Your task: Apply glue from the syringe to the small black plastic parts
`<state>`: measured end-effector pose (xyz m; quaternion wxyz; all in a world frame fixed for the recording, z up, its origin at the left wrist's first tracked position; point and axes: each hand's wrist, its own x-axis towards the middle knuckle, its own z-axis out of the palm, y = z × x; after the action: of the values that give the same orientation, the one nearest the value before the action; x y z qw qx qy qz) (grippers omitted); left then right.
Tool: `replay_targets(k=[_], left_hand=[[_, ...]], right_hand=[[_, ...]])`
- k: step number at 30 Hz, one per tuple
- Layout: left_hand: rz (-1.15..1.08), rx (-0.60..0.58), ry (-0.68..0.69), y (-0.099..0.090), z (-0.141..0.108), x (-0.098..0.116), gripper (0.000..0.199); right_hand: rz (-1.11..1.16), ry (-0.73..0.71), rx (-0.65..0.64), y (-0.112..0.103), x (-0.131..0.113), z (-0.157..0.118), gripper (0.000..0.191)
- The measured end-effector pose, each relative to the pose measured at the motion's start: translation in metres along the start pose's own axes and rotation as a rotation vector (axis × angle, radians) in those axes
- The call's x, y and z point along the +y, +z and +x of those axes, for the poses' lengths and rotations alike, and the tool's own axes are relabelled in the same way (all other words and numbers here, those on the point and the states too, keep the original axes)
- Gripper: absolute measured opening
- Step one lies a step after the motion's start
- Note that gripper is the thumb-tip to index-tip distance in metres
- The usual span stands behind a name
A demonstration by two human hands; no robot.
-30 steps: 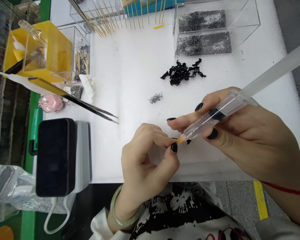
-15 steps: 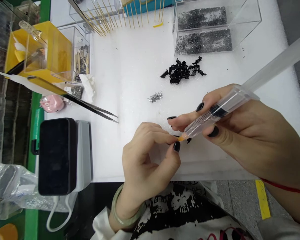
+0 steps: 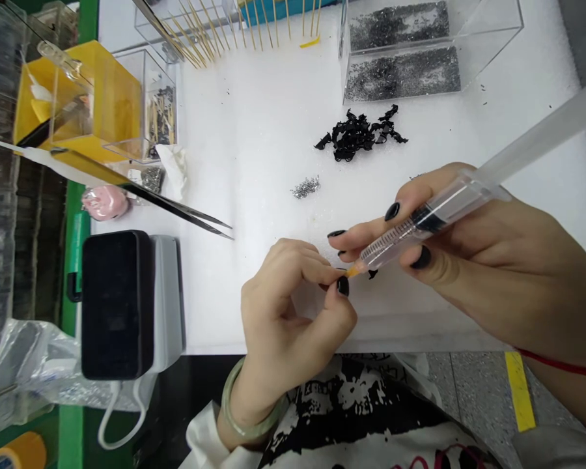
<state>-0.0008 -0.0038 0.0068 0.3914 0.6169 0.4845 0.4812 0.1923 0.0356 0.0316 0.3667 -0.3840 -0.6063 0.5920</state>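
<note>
Black-nailed thumb and forefinger of the left hand (image 3: 273, 312) stay pinched together, anything between them hidden; the right hand (image 3: 508, 273) curls round a clear syringe (image 3: 432, 218), its orange tip (image 3: 352, 270) still at that pinch. Little has shifted, so the work remains there. Beyond lie silvery bits (image 3: 306, 187), then black pieces (image 3: 354, 135).

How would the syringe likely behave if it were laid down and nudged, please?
The syringe might roll, as its barrel looks round. It is likely light, looking like clear plastic. Its long plunger sticks well out, so an end-on push could slide it inward.
</note>
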Motion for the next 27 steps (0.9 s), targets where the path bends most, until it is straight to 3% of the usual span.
replay_targets(k=[5, 14, 27], left_hand=[[0.02, -0.001, -0.001, 0.0009, 0.0001, 0.0003, 0.03], [0.008, -0.005, 0.023, 0.0, 0.0014, 0.0008, 0.027], [0.091, -0.007, 0.125, 0.0025, 0.0032, -0.0018, 0.024]], right_hand=[[0.131, 0.08, 0.082, 0.0004, 0.0018, -0.0011, 0.009], [0.282, 0.084, 0.054, 0.0016, 0.0, -0.0017, 0.011], [0.181, 0.053, 0.115, 0.0031, -0.0008, -0.0022, 0.009]])
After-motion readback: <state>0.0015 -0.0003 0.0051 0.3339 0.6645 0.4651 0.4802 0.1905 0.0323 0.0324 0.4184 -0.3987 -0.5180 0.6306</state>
